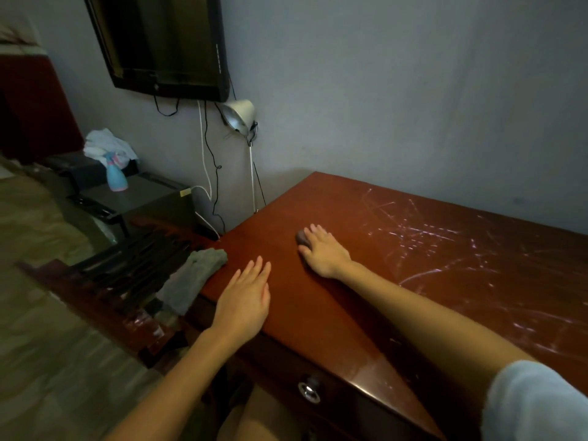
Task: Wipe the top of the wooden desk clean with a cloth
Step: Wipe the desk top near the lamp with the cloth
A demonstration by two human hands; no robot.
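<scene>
The reddish wooden desk (pixel 366 307) runs along the grey wall, its right half covered in whitish streaks and scratches (pixel 445 246). My right hand (pixel 323 249) lies flat on the desk top with fairly straight fingers. It presses on a small dark cloth (pixel 300 237), most of which is hidden under the palm. My left hand (pixel 245 297) is spread flat and empty over the desk's front left edge; contact with the wood is unclear. A grey-green cloth (pixel 194 278) hangs over the desk's left end, just left of my left hand.
A drawer with a metal ring knob (pixel 309 389) is below the front edge. Left of the desk stands a dark slatted rack (pixel 133 262) and a low cabinet with a blue spray bottle (pixel 116 175) and white cloths (pixel 106 144). A television (pixel 165 46), clamp lamp (pixel 238 116) and cables hang on the wall.
</scene>
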